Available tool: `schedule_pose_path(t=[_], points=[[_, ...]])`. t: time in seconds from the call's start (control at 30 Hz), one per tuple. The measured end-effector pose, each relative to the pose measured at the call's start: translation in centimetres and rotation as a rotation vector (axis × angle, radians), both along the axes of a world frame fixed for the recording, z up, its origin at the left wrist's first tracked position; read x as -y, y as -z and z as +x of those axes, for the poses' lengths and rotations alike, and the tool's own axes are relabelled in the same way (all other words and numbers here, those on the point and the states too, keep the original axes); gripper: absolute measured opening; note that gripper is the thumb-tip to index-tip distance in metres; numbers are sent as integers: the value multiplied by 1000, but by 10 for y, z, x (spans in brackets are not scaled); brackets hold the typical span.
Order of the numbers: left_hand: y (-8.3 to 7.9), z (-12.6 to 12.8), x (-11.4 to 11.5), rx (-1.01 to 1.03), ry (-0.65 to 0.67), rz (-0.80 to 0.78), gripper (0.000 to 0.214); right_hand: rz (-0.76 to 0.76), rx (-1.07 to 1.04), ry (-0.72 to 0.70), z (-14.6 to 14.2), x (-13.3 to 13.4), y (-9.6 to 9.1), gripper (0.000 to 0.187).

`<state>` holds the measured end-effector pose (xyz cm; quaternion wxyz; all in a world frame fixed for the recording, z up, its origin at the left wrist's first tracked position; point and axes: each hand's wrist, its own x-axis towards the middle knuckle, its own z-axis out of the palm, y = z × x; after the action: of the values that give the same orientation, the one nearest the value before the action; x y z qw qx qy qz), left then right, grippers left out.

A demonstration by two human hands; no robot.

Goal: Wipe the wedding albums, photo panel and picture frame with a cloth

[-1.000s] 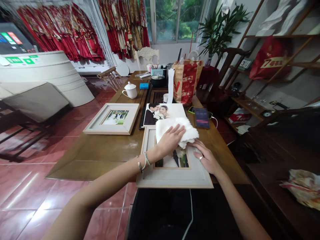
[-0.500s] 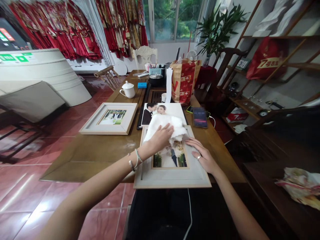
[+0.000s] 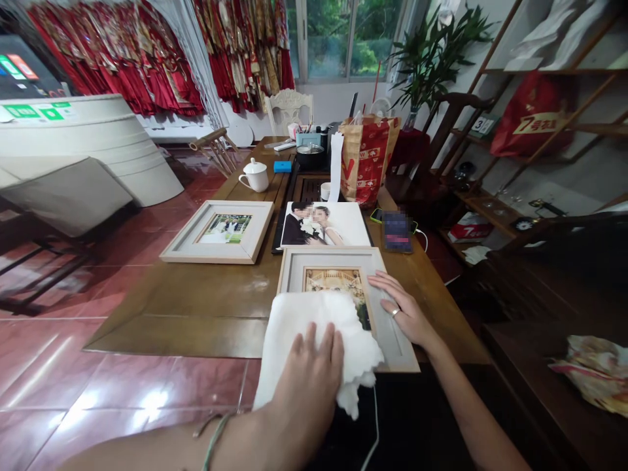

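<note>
My left hand (image 3: 309, 369) lies flat, fingers together, pressing a white cloth (image 3: 307, 327) onto the near part of a pale picture frame (image 3: 294, 268) with a photo in it. The frame lies at the near edge of the wooden table (image 3: 196, 307). The cloth hides the frame's near left corner and hangs past the table edge. My right hand (image 3: 400, 309), with a ring on one finger, rests flat and open on the frame's right border.
A second framed photo (image 3: 220, 230) lies at the left, an unframed wedding print (image 3: 324, 226) behind my frame, and a phone (image 3: 396, 231) on a cable to the right. Farther back stand a white lidded cup (image 3: 256, 175) and a red paper bag (image 3: 366, 157). Dark wooden shelves (image 3: 530, 163) line the right.
My left hand has drawn the cloth from the frame's far edge down across the photo to its near edge. My right hand has stayed on the right border.
</note>
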<state>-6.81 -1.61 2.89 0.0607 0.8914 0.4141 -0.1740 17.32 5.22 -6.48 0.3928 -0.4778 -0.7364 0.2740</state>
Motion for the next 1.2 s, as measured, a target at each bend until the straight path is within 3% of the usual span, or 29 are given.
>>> schedule_pose_path(t=[0.1, 0.3, 0.47, 0.63, 0.77, 0.9, 0.97, 1.07, 1.13, 1.2], points=[[1, 3, 1, -1, -60, 18, 73, 3, 4, -2, 1, -1, 1, 39], [15, -1, -60, 140, -141, 140, 91, 1, 3, -4, 1, -1, 0, 40], [14, -6, -109, 237, -175, 241, 77, -2, -4, -3, 1, -1, 1, 41], [15, -11, -134, 239, -130, 309, 79, 0, -8, -1, 0, 0, 0, 40], [5, -11, -109, 121, -84, 201, 74, 0, -9, 6, 0, 0, -1, 41], [-18, -13, -50, 1, 21, -5, 70, -5, 4, -4, 1, 0, -1, 41], [-21, -13, -21, 8, 98, -110, 73, -2, 6, -2, 1, 0, 0, 40], [-8, -12, 3, 71, 86, -70, 82, -1, 9, -3, 1, 0, 0, 39], [8, -11, -1, 118, 33, 22, 87, -3, 10, -8, 2, 0, 1, 39], [21, -11, -20, 139, 3, 96, 89, -2, 8, -9, 2, 0, 1, 39]])
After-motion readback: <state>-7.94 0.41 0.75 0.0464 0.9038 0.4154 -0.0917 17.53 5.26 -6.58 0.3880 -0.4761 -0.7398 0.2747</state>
